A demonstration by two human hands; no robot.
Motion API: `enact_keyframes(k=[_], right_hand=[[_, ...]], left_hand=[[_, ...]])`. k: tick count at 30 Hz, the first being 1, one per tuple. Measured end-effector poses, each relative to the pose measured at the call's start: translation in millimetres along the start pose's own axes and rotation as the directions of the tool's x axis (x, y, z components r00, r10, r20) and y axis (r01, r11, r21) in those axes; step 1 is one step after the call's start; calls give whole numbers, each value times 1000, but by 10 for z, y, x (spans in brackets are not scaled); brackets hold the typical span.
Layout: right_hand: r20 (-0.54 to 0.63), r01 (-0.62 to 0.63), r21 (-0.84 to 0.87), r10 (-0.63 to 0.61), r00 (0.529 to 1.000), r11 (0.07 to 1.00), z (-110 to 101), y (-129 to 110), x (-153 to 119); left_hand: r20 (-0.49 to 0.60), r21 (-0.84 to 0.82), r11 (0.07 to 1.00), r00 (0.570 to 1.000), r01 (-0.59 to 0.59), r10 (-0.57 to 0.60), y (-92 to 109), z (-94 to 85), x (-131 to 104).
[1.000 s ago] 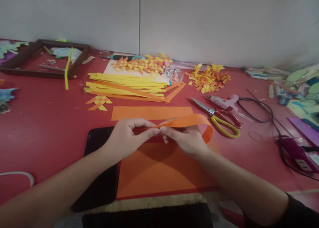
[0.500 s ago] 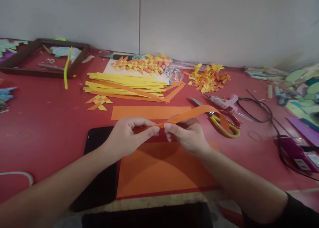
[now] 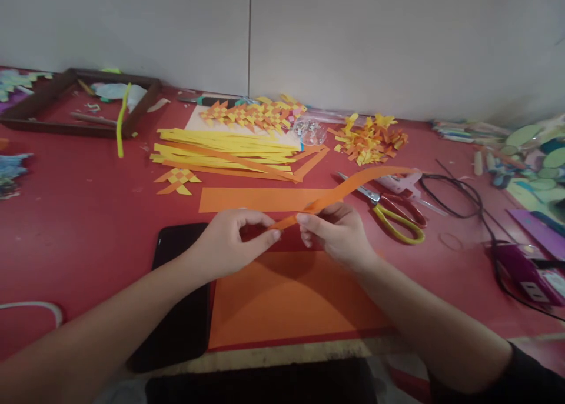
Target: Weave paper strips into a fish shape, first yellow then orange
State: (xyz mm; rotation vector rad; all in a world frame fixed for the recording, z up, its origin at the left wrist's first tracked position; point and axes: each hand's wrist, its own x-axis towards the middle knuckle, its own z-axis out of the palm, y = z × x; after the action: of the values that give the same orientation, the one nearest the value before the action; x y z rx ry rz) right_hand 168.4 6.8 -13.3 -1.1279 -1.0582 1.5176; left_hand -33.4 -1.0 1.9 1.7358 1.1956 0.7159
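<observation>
An orange paper strip (image 3: 348,184) is stretched between my hands, its free end curving up to the right over the scissors (image 3: 397,216). My left hand (image 3: 238,239) pinches the strip's left end between thumb and fingertips. A little farther along, my right hand (image 3: 338,233) grips it with the thumb on top. Below both hands lies a large orange sheet (image 3: 295,304), and just behind them is a wide orange strip (image 3: 265,200). A black phone-like slab (image 3: 180,310) lies partly under my left forearm.
Yellow strips (image 3: 225,148), a woven paper piece (image 3: 179,180), woven chain (image 3: 251,114) and paper scraps (image 3: 368,139) lie toward the back. A brown frame (image 3: 57,127) is at left. At right are a pink glue gun (image 3: 404,182), black cable (image 3: 481,210) and magenta device (image 3: 527,274).
The strip's free end has lifted and straightened out to the right, where it drooped over the scissors before. My fingertips have moved slightly farther apart along the strip.
</observation>
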Motion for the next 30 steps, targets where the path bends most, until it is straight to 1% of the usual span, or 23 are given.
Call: enact_keyframes(k=[2, 4, 6, 7, 9, 11, 13, 15, 21, 26, 30], right_hand=[[56, -3, -44, 5, 998, 999, 7, -12, -11], [133, 17, -98, -4, 991, 995, 16, -17, -25], [192, 21, -117, 2, 981, 993, 32, -12, -41], [203, 7, -105, 14, 979, 994, 42, -5, -48], [196, -33, -37, 40, 980, 999, 61, 11, -58], [169, -65, 38, 57, 984, 997, 71, 22, -59], [138, -89, 70, 78, 987, 994, 70, 21, -52], [122, -97, 68, 88, 989, 993, 60, 11, -44], [113, -67, 63, 60, 992, 996, 32, -4, -36], [87, -73, 92, 65, 994, 993, 33, -7, -15], [58, -65, 122, 58, 997, 990, 14, -12, 12]], left_hand=[[71, -80, 997, 997, 12, -6, 16, 4, -7], [120, -132, 991, 993, -1, 18, 30, 8, -11], [115, -136, 990, 992, -29, 45, 36, 11, -11], [104, -136, 990, 993, -32, 47, 36, 11, -11], [87, -140, 990, 996, -12, 24, 33, 10, -11], [82, -139, 990, 996, 37, -25, 30, 6, -14], [90, -130, 989, 994, 76, -65, 30, 3, -17], [98, -126, 988, 992, 88, -76, 32, 2, -21], [122, -136, 986, 990, 94, -77, 36, 10, -25], [166, -139, 980, 979, 144, -121, 28, -7, -10], [181, -182, 967, 972, 180, -146, 14, -21, 3]])
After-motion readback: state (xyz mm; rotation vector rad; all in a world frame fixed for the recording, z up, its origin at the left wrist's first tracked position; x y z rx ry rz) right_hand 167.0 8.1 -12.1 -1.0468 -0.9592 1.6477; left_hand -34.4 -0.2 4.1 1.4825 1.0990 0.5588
